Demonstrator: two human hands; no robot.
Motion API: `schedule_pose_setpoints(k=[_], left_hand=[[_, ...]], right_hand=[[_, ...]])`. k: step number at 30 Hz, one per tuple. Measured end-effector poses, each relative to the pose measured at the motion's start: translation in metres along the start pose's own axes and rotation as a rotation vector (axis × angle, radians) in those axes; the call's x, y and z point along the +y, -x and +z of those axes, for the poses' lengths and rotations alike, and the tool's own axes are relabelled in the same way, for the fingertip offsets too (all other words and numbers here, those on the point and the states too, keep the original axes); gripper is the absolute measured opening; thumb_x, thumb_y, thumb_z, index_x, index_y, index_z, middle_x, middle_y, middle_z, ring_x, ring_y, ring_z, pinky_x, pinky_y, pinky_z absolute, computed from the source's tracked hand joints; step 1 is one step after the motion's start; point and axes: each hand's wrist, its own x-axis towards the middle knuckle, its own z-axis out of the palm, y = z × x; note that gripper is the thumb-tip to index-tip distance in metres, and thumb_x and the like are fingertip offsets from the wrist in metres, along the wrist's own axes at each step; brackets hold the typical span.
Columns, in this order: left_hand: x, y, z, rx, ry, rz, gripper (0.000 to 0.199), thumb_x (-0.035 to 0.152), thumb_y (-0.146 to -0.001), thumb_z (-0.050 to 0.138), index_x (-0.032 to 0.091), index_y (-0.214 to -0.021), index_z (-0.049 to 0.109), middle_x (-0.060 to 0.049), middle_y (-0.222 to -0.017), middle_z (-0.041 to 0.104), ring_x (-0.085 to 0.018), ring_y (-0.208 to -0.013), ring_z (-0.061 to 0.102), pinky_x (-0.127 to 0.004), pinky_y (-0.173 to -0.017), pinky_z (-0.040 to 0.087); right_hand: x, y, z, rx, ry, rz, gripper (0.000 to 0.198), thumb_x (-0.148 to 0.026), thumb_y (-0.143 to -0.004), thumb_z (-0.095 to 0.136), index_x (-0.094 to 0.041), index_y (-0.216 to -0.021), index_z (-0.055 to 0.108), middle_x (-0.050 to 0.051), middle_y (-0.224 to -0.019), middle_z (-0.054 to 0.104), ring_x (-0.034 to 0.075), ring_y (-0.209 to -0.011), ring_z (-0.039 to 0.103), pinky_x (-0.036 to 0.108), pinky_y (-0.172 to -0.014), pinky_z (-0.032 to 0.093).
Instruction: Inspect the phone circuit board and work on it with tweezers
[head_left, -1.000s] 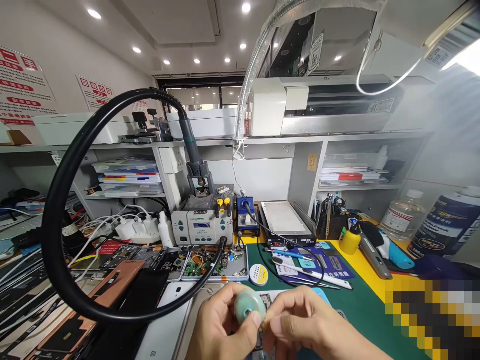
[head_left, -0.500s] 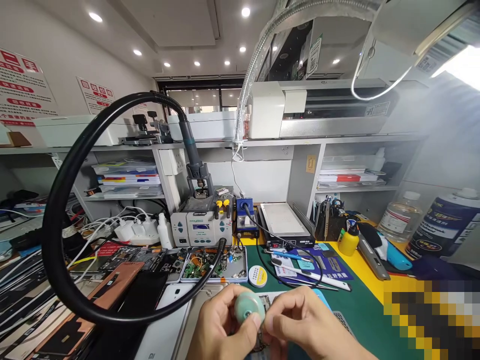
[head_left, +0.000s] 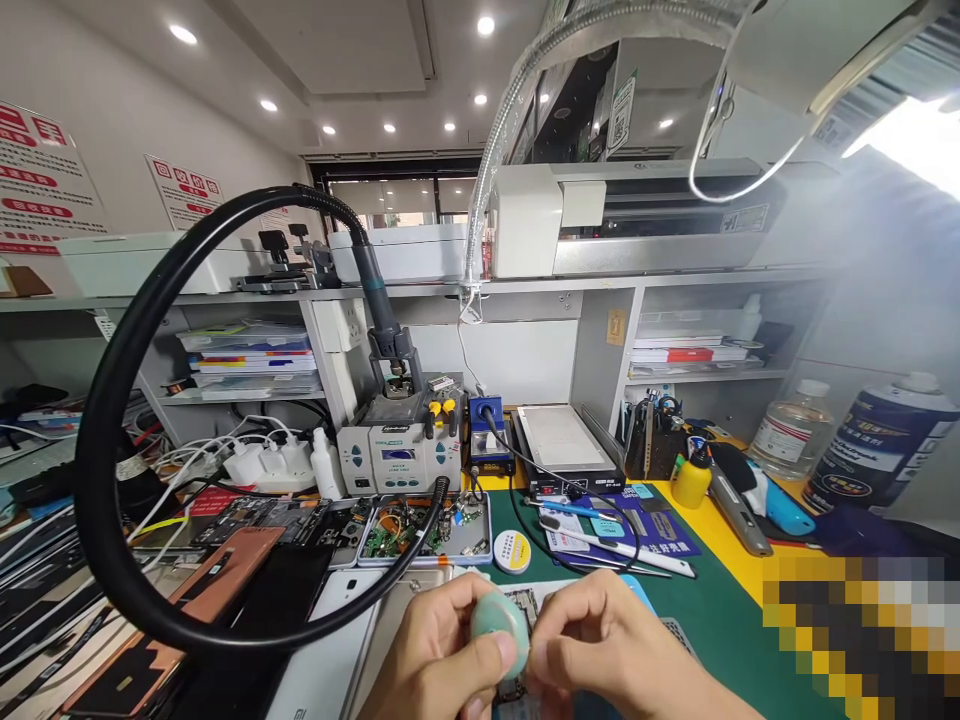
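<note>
My left hand (head_left: 442, 655) is closed around a small, round, pale green spool-like disc (head_left: 498, 618), with the thumb pressed on its near face. Just to its right, my right hand (head_left: 604, 650) is pinched closed, thumb against curled fingers. Anything between those fingertips is too small or hidden to make out. Both hands hover over a phone circuit board (head_left: 529, 602), which they largely cover. A round tin with a white and yellow lid (head_left: 513, 551) sits just beyond the hands on the green mat (head_left: 731, 625).
A thick black hose (head_left: 97, 480) loops from the hot-air station (head_left: 401, 455) across the left side. Behind the hands are a tray of circuit parts (head_left: 491, 530), tweezers and a white-handled tool (head_left: 592, 540). A yellow bottle (head_left: 691, 480) stands right; phones (head_left: 319, 640) lie left.
The pale green disc has turned in my left hand, so its dark centre no longer shows. My right hand stays pinched beside it. The whole view has shifted slightly.
</note>
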Motion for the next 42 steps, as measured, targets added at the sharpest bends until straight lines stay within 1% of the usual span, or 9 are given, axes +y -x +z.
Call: schedule_pose_setpoints(k=[4, 11, 15, 19, 22, 27, 34, 38, 42], left_hand=[[0.000, 0.001, -0.001, -0.014, 0.000, -0.007, 0.042, 0.054, -0.072, 0.079, 0.019, -0.079, 0.057, 0.009, -0.052, 0.038, -0.003, -0.040, 0.028, -0.017, -0.038, 0.031], [0.000, 0.003, -0.003, -0.047, 0.000, -0.024, 0.043, 0.053, -0.071, 0.080, 0.017, -0.081, 0.058, 0.007, -0.060, 0.044, -0.002, -0.042, 0.032, -0.017, -0.042, 0.028], [0.000, 0.005, -0.006, -0.072, -0.002, -0.044, 0.043, 0.052, -0.070, 0.081, 0.017, -0.085, 0.061, 0.006, -0.063, 0.046, -0.001, -0.043, 0.034, -0.017, -0.043, 0.027], [0.002, 0.009, -0.009, -0.082, -0.028, -0.079, 0.047, 0.050, -0.070, 0.082, 0.016, -0.098, 0.067, 0.003, -0.071, 0.053, -0.001, -0.045, 0.036, -0.018, -0.042, 0.026], [0.003, 0.009, -0.011, -0.100, -0.052, -0.090, 0.047, 0.048, -0.071, 0.082, 0.015, -0.102, 0.068, 0.004, -0.068, 0.053, -0.001, -0.041, 0.034, -0.018, -0.040, 0.025], [0.003, 0.005, -0.012, -0.089, -0.028, -0.067, 0.039, 0.046, -0.075, 0.079, 0.016, -0.098, 0.067, 0.007, -0.063, 0.050, 0.000, -0.040, 0.033, -0.016, -0.042, 0.027], [0.004, 0.006, -0.012, -0.076, -0.025, -0.085, 0.039, 0.043, -0.075, 0.079, 0.015, -0.100, 0.066, 0.007, -0.063, 0.051, 0.000, -0.041, 0.032, -0.016, -0.041, 0.027], [0.004, 0.007, -0.011, -0.064, -0.039, -0.103, 0.046, 0.046, -0.074, 0.080, 0.015, -0.105, 0.065, 0.005, -0.071, 0.054, 0.001, -0.041, 0.031, -0.016, -0.038, 0.024], [0.004, 0.007, -0.011, -0.067, -0.057, -0.085, 0.050, 0.048, -0.073, 0.080, 0.016, -0.108, 0.065, 0.004, -0.077, 0.056, 0.002, -0.039, 0.031, -0.018, -0.037, 0.024]], right_hand=[[0.002, -0.001, 0.000, -0.001, -0.061, 0.024, 0.012, -0.016, -0.066, 0.065, -0.012, -0.058, 0.074, 0.004, -0.054, 0.068, 0.015, -0.048, 0.062, 0.026, -0.052, 0.053], [0.002, -0.004, 0.000, 0.004, -0.107, 0.039, 0.012, -0.019, -0.063, 0.066, -0.012, -0.055, 0.071, 0.004, -0.051, 0.066, 0.014, -0.043, 0.059, 0.026, -0.049, 0.053], [-0.001, 0.000, -0.002, -0.019, -0.077, 0.059, 0.012, -0.020, -0.065, 0.070, -0.012, -0.057, 0.071, 0.004, -0.053, 0.067, 0.014, -0.045, 0.059, 0.025, -0.049, 0.051], [-0.003, 0.005, -0.004, -0.060, -0.027, 0.081, 0.012, -0.021, -0.070, 0.076, -0.012, -0.064, 0.073, 0.002, -0.056, 0.067, 0.012, -0.050, 0.058, 0.022, -0.053, 0.047], [-0.002, 0.006, -0.006, -0.087, -0.015, 0.088, 0.013, -0.023, -0.073, 0.078, -0.011, -0.069, 0.073, 0.001, -0.058, 0.067, 0.012, -0.053, 0.057, 0.022, -0.055, 0.047], [-0.002, 0.006, -0.007, -0.100, -0.017, 0.056, 0.019, -0.029, -0.076, 0.079, -0.011, -0.074, 0.073, 0.000, -0.062, 0.066, 0.013, -0.055, 0.061, 0.025, -0.056, 0.051], [-0.004, 0.006, -0.005, -0.064, 0.006, 0.070, 0.017, -0.027, -0.075, 0.077, -0.012, -0.072, 0.069, 0.002, -0.061, 0.068, 0.015, -0.055, 0.065, 0.024, -0.055, 0.051], [-0.003, 0.004, -0.004, -0.054, 0.002, 0.068, 0.017, -0.027, -0.074, 0.075, -0.012, -0.069, 0.070, 0.003, -0.058, 0.068, 0.016, -0.054, 0.066, 0.025, -0.055, 0.052], [-0.004, 0.006, -0.004, -0.049, 0.006, 0.073, 0.017, -0.028, -0.072, 0.077, -0.012, -0.068, 0.070, 0.003, -0.058, 0.069, 0.016, -0.054, 0.066, 0.025, -0.055, 0.051]])
